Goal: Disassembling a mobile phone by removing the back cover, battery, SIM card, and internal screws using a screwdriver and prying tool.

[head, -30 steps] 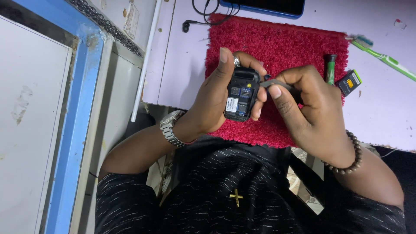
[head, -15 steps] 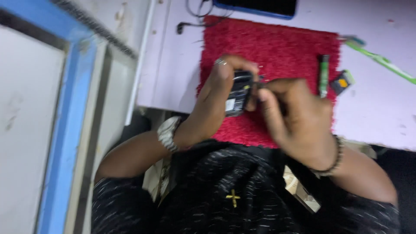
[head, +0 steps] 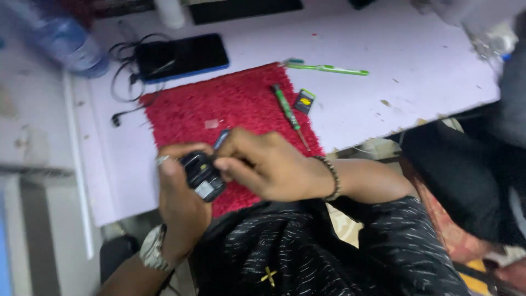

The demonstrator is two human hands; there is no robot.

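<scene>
- Centrally, left hand [head: 178, 200] gripped a small black phone [head: 201, 175], white label on its back, over the red mat [head: 219, 118].
- Right hand [head: 268, 164] pinched a thin tool [head: 221, 139] against phone.
- Black-yellow packet [head: 304, 101] lay beside green screwdriver [head: 289, 112].

A pale lilac, flat-topped bench [head: 416, 66] fills the upper part of the view, its surface scuffed and speckled with small crumbs under even, soft light. Its white front edge [head: 82, 181] runs down the left side, beside a grey panelled surface [head: 33, 219]. A reddish patterned floor covering [head: 455, 235] shows at lower right.
</scene>
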